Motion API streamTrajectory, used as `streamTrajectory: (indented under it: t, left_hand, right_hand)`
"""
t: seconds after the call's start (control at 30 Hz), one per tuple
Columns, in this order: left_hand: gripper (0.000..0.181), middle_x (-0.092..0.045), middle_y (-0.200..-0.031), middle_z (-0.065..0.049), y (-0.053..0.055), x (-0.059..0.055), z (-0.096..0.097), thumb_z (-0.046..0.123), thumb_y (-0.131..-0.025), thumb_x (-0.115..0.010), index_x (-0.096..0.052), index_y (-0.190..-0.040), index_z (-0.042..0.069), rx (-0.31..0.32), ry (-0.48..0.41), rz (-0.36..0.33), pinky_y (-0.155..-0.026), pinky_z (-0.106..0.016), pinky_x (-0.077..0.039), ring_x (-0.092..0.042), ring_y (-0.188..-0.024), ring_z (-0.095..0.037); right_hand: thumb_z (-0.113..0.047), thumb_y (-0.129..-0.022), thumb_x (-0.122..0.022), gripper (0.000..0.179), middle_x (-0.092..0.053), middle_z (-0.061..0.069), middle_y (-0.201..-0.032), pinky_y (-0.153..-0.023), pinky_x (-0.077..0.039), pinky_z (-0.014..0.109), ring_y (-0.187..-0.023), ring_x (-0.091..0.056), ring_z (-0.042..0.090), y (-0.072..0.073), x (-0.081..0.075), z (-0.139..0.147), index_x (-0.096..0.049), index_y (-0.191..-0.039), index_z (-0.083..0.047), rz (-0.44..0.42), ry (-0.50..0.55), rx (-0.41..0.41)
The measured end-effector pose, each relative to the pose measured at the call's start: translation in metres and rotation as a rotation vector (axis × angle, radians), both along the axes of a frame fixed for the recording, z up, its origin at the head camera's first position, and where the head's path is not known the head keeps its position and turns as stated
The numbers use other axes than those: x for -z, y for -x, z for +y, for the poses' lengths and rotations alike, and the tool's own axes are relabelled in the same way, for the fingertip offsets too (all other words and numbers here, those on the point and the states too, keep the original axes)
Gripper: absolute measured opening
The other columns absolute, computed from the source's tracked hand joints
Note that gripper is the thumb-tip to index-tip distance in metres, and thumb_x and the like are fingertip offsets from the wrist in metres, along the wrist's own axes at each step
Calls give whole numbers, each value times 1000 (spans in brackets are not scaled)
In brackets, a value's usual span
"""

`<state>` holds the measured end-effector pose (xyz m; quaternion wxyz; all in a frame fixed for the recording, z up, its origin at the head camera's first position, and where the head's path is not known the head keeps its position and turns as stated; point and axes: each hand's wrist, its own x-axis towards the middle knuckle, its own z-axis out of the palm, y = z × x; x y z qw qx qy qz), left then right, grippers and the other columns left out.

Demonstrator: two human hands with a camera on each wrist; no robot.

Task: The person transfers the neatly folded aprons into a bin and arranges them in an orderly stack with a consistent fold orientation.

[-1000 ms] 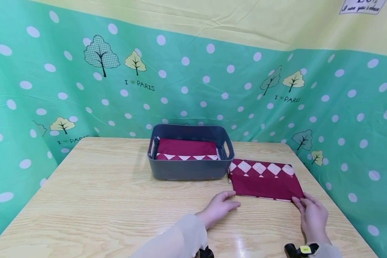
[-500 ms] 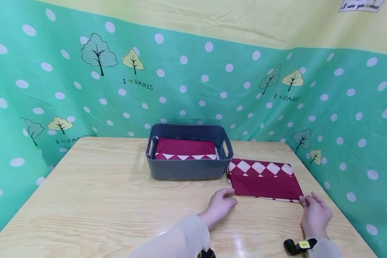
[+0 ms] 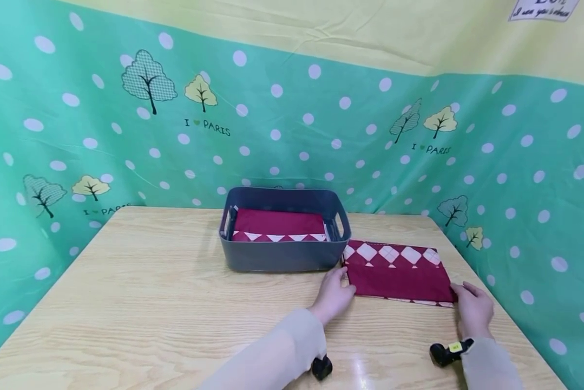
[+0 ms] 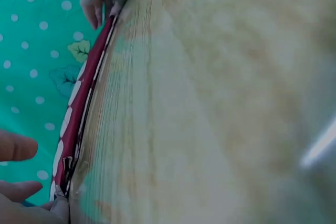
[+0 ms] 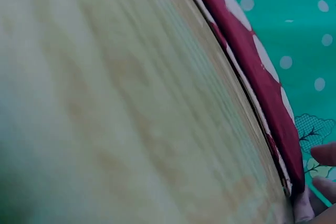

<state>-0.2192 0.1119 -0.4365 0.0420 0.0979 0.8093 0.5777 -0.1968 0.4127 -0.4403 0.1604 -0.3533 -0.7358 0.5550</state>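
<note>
A folded maroon cloth (image 3: 399,281) with a row of white diamonds lies flat on the table, right of a dark blue-grey basket. At its left edge is my left hand (image 3: 334,297), one finger along the side and the thumb by the near corner. My right hand (image 3: 474,309) touches the cloth's right edge near its front corner. In the left wrist view the cloth (image 4: 86,98) shows edge-on, with fingers (image 4: 18,146) spread apart beside its end. The right wrist view shows the cloth (image 5: 257,82) and fingers (image 5: 324,154) standing off from it.
The basket (image 3: 282,257) holds another folded maroon cloth (image 3: 279,221) with white triangles along its front. Beneath everything is a light wooden table (image 3: 150,303). A green dotted curtain (image 3: 272,135) hangs behind and along both sides.
My left hand has moved forward from in front of the cloth's near left corner to its left edge. The right hand has shifted from the near right corner to the right edge.
</note>
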Motion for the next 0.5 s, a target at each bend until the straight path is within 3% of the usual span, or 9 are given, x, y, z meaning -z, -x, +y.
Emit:
streamTrajectory:
  t: [0.1, 0.33, 0.5]
  left_hand:
    - [55, -48, -143, -28, 4, 0, 4, 8, -88, -64, -49, -138, -10, 28, 38, -9, -115, -51, -35, -40, -138, -43]
    - [61, -45, -148, -23, 16, -2, 10, 18, -91, -66, -44, -143, -6, 77, 189, -17, -116, -47, -30, -36, -140, -37]
    - [55, -49, -143, -24, 20, 0, 10, 11, -92, -63, -47, -141, -6, 105, 226, 7, -112, -46, -31, -39, -136, -38]
  right_hand:
    - [-33, -98, -55, 67, -27, 24, -160, -122, -23, 48, -150, -19, 40, 7, -5, 3, -34, -151, 2, -80, -51, -78]
    - [-34, -99, -50, 72, -17, 35, -157, -121, -20, 54, -147, -15, 49, 27, -21, 13, -25, -150, 10, -272, -181, -320]
    - [-23, -99, -52, 63, -24, 36, -153, -110, -37, 52, -135, -33, 46, 37, -17, 14, -31, -148, 11, -273, -119, -325]
